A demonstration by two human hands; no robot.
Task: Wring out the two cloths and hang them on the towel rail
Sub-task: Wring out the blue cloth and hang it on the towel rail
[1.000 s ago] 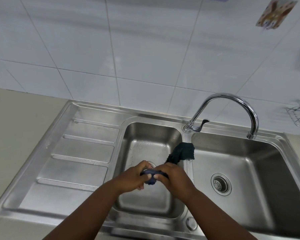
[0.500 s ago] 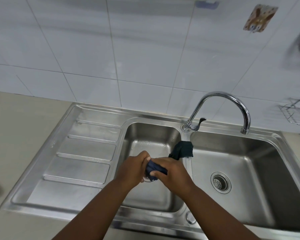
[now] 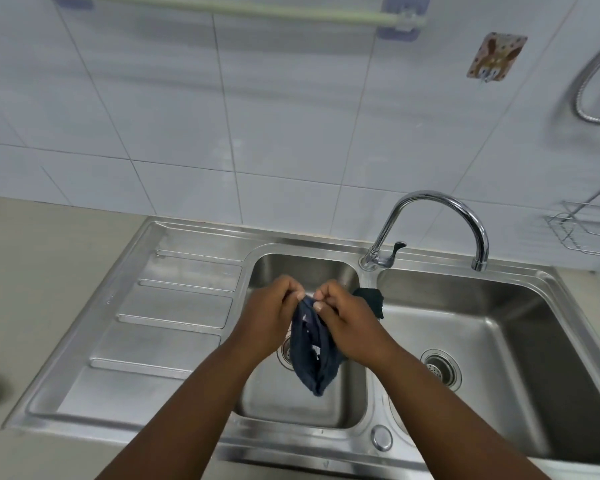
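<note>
A dark blue cloth (image 3: 314, 355) hangs crumpled over the small left basin. My left hand (image 3: 269, 318) and my right hand (image 3: 349, 325) pinch its top edge side by side. A second, dark green cloth (image 3: 371, 299) lies draped on the divider between the two basins, partly hidden behind my right hand. The pale towel rail (image 3: 243, 10) runs along the tiled wall at the top of the view, held by bluish brackets.
The steel sink (image 3: 174, 306) has a ribbed drainboard on the left and a large basin with a drain (image 3: 442, 368) on the right. A curved chrome tap (image 3: 440, 216) stands behind the divider. A wire rack (image 3: 586, 230) and a metal hose (image 3: 589, 81) are at right.
The blue cloth was twisted tight between both fists; now it hangs loose from my fingertips. My hands have risen, and the view has tilted up to bring the towel rail in.
</note>
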